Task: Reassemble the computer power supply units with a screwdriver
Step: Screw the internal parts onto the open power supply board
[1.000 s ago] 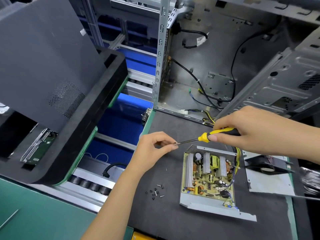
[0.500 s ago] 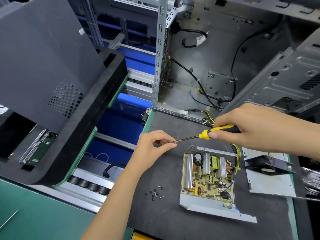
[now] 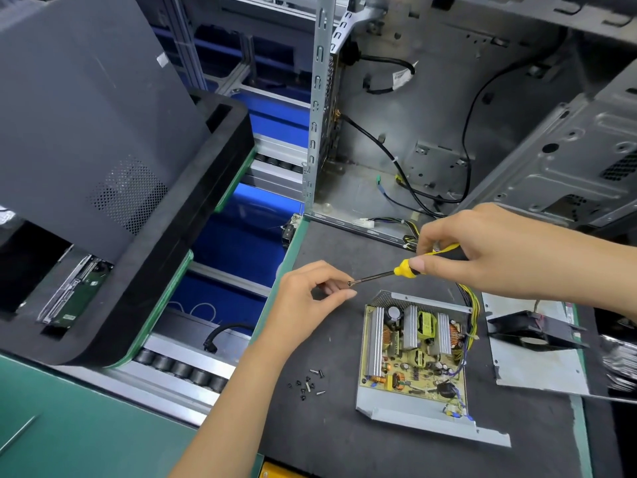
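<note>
With the right hand (image 3: 496, 250) gripping the screwdriver (image 3: 406, 269) and the left hand (image 3: 310, 294) loosely curled, seemingly empty, at its tip, the screw (image 3: 350, 283) there could drop before reaching the supply (image 3: 417, 357) at five o'clock.

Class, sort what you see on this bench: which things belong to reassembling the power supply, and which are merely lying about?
Part of the job:
screwdriver, gripped by the right hand
left hand at its tip
open power supply
loose screws
metal cover with fan

Lying about:
computer case
black foam tray
hard drive
</note>
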Demonstrator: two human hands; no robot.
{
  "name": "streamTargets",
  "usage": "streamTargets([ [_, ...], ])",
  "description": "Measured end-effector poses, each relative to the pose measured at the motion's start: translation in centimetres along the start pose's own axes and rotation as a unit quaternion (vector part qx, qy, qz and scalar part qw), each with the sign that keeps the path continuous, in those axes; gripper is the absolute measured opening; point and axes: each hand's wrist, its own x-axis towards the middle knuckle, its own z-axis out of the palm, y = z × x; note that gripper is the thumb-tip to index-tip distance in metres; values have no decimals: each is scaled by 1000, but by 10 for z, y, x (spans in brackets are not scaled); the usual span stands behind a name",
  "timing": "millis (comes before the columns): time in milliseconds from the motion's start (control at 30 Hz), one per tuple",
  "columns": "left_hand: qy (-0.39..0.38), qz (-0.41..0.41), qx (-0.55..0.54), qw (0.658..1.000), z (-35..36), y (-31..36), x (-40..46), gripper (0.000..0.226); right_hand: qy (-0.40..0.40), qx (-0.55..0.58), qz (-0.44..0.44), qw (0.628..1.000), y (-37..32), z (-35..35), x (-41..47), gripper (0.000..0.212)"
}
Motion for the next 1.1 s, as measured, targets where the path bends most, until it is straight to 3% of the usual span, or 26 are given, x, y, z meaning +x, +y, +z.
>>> streamTargets([
  [267,-62,-79,6,995,1,-15,-5,32,-11,-71,-26,997,-2,-1,3,43],
  [467,-85,-110,17,990,15,-23,-10,19,-12,-243,-64,968,-11,16,17,36],
  [667,-106,-119,16,987,31,-24,-8,16,-12,-342,-76,937,-16,26,28,32],
  [1100,-90,-121,34,988,43,-25,-3,14,-32,-308,-70,948,-7,30,35,32],
])
